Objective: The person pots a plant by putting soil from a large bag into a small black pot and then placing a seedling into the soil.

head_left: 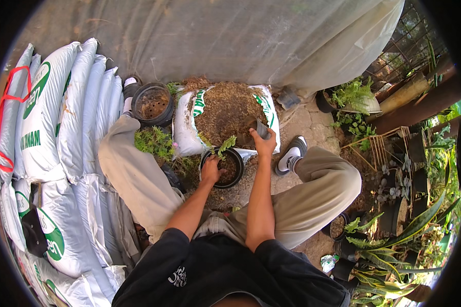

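Note:
A round black plastic pot (241, 169) with dark soil inside stands on the ground between my legs. From it a small green leafy plant (228, 143) leans toward the upper right. My left hand (211, 170) reaches over the pot's left rim, fingers beside the plant's lower leaves and thumb over the soil; whether it grips the stem is hidden. My right hand (264, 142) holds a small dark plastic cup-like container (259, 129), tilted over a cut-open white sack (187, 132). Brown loose planting mix (224, 111) fills the sack's opening.
Stacked white sacks (48, 115) stand at the left, with a red strap (2, 126). An empty black pot (153, 103) sits beyond a low green plant (153, 144). Plastic sheeting (215, 42) hangs ahead; potted plants (384, 264) line the right.

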The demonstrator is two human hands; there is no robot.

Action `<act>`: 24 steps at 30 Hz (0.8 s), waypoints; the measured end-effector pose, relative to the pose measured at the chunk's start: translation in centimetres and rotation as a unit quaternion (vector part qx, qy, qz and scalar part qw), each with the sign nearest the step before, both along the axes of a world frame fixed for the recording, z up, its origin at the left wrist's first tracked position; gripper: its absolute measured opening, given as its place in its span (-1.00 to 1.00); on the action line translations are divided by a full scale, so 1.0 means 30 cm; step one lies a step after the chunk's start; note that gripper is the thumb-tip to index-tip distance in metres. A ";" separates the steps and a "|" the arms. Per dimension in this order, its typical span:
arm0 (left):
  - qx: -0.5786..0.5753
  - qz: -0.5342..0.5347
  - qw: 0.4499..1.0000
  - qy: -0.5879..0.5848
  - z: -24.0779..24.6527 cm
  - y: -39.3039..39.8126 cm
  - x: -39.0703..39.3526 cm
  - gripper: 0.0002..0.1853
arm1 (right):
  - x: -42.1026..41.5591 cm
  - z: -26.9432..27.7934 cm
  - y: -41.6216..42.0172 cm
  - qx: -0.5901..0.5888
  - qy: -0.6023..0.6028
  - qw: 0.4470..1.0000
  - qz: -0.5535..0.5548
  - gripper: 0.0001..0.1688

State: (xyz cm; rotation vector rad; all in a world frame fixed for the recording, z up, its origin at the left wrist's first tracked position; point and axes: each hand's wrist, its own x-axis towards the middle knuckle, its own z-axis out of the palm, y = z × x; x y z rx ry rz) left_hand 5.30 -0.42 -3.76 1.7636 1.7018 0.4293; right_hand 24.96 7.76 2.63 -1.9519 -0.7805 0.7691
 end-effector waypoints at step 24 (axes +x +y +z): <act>-0.068 0.025 0.995 -0.069 -0.026 0.034 -0.001 -0.64 | -0.021 -0.051 0.043 -0.031 -0.022 0.997 -0.066 0.04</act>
